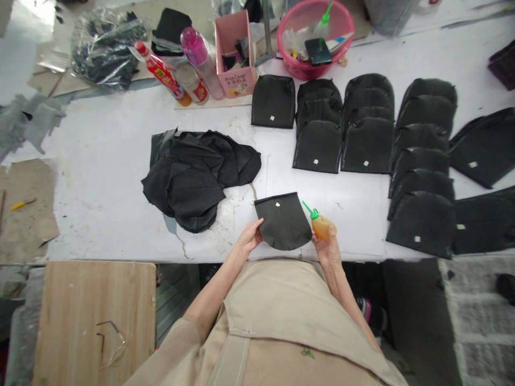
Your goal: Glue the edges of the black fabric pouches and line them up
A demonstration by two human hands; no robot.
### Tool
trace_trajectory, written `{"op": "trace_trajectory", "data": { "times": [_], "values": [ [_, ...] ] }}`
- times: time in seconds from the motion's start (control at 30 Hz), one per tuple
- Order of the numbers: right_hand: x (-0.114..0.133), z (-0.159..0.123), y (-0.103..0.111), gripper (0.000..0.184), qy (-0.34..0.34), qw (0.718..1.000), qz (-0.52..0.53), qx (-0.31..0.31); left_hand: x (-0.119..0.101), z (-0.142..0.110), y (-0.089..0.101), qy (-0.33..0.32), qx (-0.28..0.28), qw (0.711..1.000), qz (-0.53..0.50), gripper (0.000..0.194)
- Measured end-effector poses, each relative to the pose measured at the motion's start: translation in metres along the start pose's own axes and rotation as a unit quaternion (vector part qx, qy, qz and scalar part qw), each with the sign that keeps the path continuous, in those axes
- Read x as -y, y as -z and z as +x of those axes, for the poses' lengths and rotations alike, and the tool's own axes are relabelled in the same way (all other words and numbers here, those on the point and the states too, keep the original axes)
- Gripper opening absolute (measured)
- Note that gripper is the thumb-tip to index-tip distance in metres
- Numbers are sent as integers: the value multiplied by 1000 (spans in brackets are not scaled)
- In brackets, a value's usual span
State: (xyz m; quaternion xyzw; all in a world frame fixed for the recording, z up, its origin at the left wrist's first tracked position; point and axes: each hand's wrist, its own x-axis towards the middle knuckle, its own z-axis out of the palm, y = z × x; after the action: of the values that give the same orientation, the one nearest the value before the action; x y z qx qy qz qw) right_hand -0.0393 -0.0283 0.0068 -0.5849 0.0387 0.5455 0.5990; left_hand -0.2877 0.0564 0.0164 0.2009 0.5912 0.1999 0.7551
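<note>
A black rounded fabric piece (284,222) with a small white tag near its straight edge is held over the table's front edge. My left hand (251,235) grips its left side, thumb on top. In my right hand (326,247) is a glue bottle (323,227) with amber liquid and a green nozzle pointing up and left; fingertips of that hand also touch the right side of the piece. Left of them lies a loose heap of black fabric (197,177). Similar black pieces (420,220) overlap in rows to the right.
Along the back stand a red-capped drink bottle (163,72), a pink water bottle (201,59), a pink box (237,75) and a pink basin (295,69) with a phone (317,52) in it. Glasses (116,343) lie on a wooden board (80,300) at lower left.
</note>
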Motion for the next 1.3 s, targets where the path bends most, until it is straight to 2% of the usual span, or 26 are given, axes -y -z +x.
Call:
{"op": "trace_trajectory", "data": {
  "times": [0.1,0.23,0.37,0.53,0.7,0.9,0.97,1.1,1.2,1.3],
  "values": [
    [3,0,-1,43,0,1000,20,-9,1,1,5,0,-12,1000,29,33],
    [4,2,-1,43,-15,998,38,-39,6,7,11,-38,-93,987,127,30],
    [3,3,0,47,-23,998,41,-44,14,18,18,-55,-132,973,180,26],
    [3,1,1,50,-25,998,36,-42,20,28,26,-129,-204,922,304,25],
    [10,-3,-2,46,-4,999,8,-34,15,35,23,-181,-204,901,337,24],
    [32,-8,-11,45,44,998,-34,-24,0,40,2,-213,-192,882,373,9],
    [39,-8,-13,46,76,995,-61,-34,-4,34,-3,-214,-208,858,418,16],
    [48,-5,-12,48,156,975,-137,-76,-11,19,-9,-267,-228,781,517,31],
    [54,0,-11,53,194,959,-182,-96,-20,18,-16,-324,-188,738,562,26],
    [59,7,-13,59,224,944,-223,-99,-29,26,-33,-358,-122,704,601,26]
  ]
}}
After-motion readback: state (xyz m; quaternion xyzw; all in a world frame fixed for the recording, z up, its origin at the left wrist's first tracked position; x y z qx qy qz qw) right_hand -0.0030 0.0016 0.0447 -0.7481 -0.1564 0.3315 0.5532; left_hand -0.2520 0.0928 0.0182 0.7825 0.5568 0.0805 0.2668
